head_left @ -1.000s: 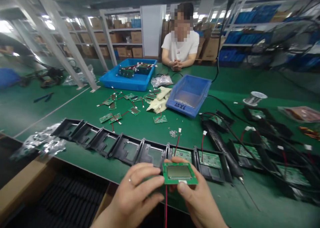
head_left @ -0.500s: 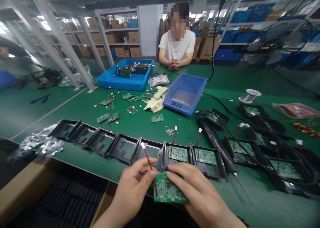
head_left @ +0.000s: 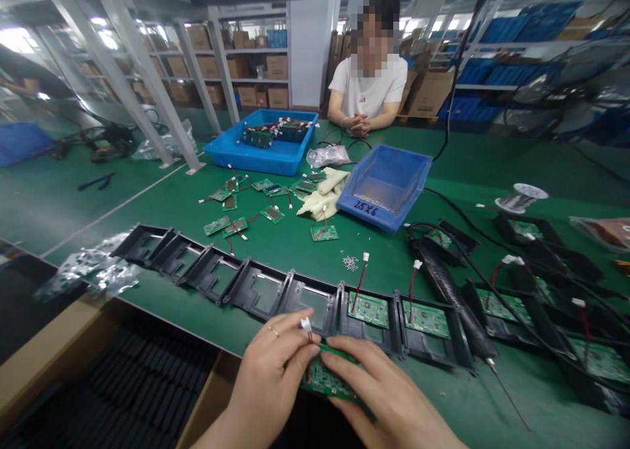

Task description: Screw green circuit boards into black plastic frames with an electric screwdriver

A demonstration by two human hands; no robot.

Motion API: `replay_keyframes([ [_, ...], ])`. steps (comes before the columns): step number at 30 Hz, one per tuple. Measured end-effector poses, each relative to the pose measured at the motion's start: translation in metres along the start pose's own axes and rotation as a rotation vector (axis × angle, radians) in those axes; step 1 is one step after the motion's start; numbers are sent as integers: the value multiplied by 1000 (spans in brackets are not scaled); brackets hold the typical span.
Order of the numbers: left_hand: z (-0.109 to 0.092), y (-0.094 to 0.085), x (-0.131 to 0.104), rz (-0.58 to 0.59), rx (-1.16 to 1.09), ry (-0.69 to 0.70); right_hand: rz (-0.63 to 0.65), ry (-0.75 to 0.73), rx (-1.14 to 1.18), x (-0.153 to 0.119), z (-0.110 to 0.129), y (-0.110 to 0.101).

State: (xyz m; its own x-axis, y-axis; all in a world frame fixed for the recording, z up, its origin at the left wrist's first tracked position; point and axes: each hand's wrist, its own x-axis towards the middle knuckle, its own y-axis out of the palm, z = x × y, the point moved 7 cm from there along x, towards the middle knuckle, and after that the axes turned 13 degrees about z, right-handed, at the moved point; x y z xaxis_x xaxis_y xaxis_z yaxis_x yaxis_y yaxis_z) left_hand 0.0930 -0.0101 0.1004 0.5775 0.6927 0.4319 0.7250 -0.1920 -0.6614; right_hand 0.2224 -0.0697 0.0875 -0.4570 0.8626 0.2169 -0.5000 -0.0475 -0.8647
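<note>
Remotely, I see L hand [head_left: 278,363] & R hand [head_left: 377,383] gripping green rectangular PCB [head_left: 322,382], long axis approx. crosswise, nearside of black windowed plastic frame [head_left: 295,299]; L nearer.

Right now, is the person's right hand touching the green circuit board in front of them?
Touching. The head view shows the right hand with its fingertips resting on the component side of the green circuit board.
</note>
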Motion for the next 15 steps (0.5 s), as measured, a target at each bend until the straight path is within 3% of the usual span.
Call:
replay_keyframes([
  [3,-9,1,0,-20,79,128,24,43,93,11,-3,4],
  [7,-1,1,-4,-87,141,140,14,94,164,23,-18,7],
  [11,22,2,-14,-195,274,61,-118,191,-41,34,-40,4],
  [15,38,15,-22,-194,347,40,-65,236,-202,50,-49,16],
])
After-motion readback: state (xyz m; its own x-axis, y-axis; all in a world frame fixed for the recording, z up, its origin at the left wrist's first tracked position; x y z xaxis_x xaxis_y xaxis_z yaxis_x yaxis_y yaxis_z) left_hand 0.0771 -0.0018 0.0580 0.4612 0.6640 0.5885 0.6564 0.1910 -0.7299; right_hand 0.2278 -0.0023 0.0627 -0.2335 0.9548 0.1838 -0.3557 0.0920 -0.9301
